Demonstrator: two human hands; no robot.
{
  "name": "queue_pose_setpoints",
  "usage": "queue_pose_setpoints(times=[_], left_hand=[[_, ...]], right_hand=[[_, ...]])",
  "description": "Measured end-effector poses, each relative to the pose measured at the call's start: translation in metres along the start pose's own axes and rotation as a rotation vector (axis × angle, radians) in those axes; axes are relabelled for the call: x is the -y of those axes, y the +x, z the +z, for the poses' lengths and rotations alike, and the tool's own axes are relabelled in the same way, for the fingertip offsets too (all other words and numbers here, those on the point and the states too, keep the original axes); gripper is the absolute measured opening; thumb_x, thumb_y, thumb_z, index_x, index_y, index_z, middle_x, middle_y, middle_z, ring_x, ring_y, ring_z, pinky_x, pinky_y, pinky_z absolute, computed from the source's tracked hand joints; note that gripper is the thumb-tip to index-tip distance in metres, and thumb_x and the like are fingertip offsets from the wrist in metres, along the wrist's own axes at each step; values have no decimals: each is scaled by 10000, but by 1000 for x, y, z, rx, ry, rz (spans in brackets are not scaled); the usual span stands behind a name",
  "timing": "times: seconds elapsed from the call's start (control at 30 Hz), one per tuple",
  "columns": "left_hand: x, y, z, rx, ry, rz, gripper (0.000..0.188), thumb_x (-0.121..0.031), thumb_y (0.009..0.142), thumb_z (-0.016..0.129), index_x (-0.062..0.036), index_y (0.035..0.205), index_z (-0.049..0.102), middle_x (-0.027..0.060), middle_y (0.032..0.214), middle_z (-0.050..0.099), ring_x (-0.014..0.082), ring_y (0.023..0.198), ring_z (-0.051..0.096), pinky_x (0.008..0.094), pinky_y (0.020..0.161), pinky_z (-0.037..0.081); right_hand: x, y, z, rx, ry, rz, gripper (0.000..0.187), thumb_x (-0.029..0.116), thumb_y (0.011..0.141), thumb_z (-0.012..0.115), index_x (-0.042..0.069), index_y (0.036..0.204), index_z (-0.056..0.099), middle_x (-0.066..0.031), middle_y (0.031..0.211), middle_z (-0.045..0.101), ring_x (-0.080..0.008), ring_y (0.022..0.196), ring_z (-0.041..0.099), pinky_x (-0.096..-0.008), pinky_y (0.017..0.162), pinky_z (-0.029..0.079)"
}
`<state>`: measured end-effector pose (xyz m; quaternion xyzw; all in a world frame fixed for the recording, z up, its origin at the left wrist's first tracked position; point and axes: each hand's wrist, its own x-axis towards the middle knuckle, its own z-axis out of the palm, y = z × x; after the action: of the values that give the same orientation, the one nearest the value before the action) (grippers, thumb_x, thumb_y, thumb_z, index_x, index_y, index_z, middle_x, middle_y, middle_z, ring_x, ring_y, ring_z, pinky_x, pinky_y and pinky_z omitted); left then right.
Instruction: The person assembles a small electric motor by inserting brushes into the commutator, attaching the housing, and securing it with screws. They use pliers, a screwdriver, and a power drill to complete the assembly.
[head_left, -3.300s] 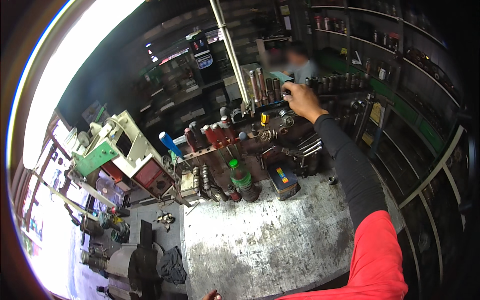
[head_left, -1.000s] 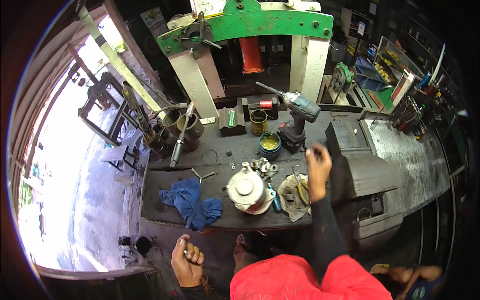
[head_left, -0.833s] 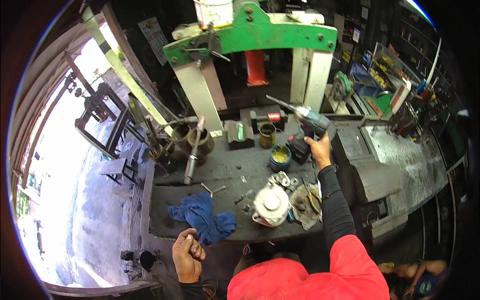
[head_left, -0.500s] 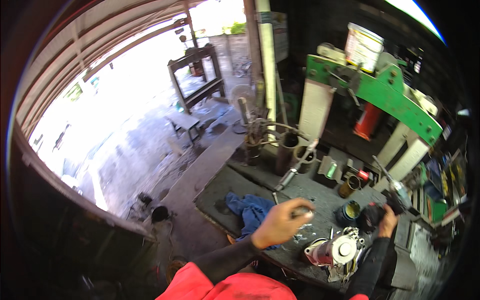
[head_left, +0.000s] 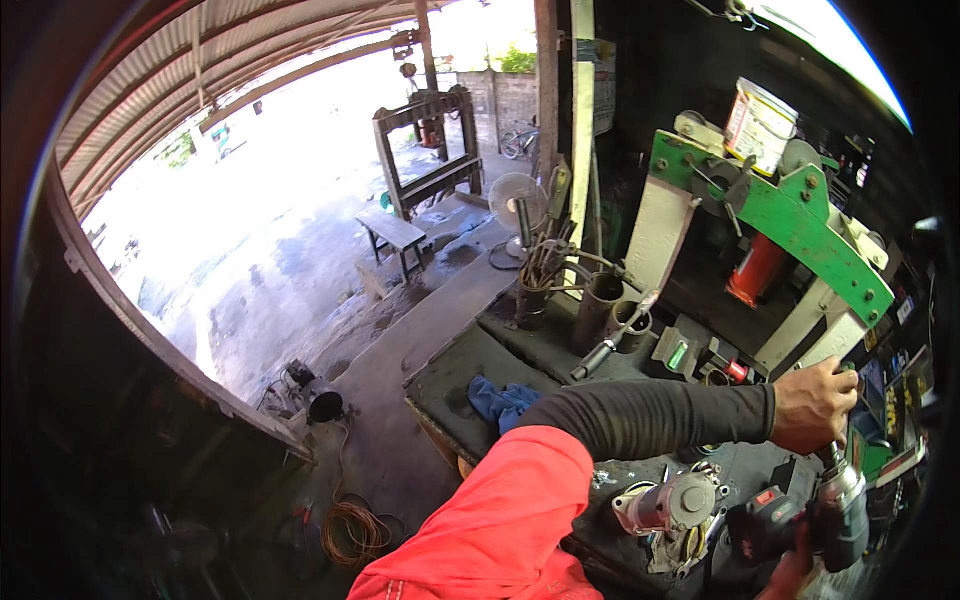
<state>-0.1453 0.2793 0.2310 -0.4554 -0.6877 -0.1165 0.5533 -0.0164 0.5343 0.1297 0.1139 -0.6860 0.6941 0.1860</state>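
Note:
My left arm reaches across the bench to the right. My left hand (head_left: 815, 405) has its fingers curled round the shaft at the nose of a cordless impact wrench (head_left: 843, 495); what else the fist covers is hidden. Low at the right, my right hand (head_left: 795, 565), partly dark and blurred, grips the tool's handle. The battery (head_left: 768, 515) points toward the bench and the silver nose points up and away. Left of the tool, a starter motor (head_left: 665, 505) lies on the bench with a combination wrench (head_left: 713, 530) against it.
A blue cloth (head_left: 500, 400) lies on the dark bench (head_left: 450, 375). Behind it stand metal cups (head_left: 600, 300) holding rods and a silver air tool (head_left: 605, 350). A green press frame (head_left: 775, 215) rises at the back right. Coiled wire (head_left: 352, 535) lies on the floor at left.
My left hand has moved from above the bench, where it held a small dark piece, rightward to the impact wrench's shaft. My right hand and the tool have come lower and nearer.

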Motion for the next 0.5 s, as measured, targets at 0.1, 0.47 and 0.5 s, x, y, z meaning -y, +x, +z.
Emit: queue_pose_setpoints(times=[0.1, 0.47, 0.5], left_hand=[[-22, 0, 5, 98, -91, 33, 329, -470, 814, 765, -182, 663, 717, 46, 870, 615, 237, 962, 579, 363, 665, 506], [-2, -242, 2, 710, -79, -817, 217, -251, 874, 753, -40, 893, 799, 155, 918, 717, 350, 1033, 673, 455, 798, 587], [-10, -268, 8, 854, -95, -925, 241, -278, 879, 762, -44, 915, 804, 160, 909, 729, 353, 1048, 682, 461, 838, 583]], right_hand=[[17, -31, 25, 49, -115, 56, 464, 71, 922, 799, -10, 1368, 704, -105, 1236, 745, -188, 1142, 684, -362, 1038, 523], [27, -67, 53, -36, -187, 103, 459, 67, 918, 801, -8, 1361, 708, -103, 1226, 748, -187, 1134, 687, -363, 1030, 529], [27, -68, 55, -35, -186, 106, 459, 67, 917, 802, -7, 1360, 708, -103, 1225, 748, -187, 1133, 687, -363, 1029, 529]])
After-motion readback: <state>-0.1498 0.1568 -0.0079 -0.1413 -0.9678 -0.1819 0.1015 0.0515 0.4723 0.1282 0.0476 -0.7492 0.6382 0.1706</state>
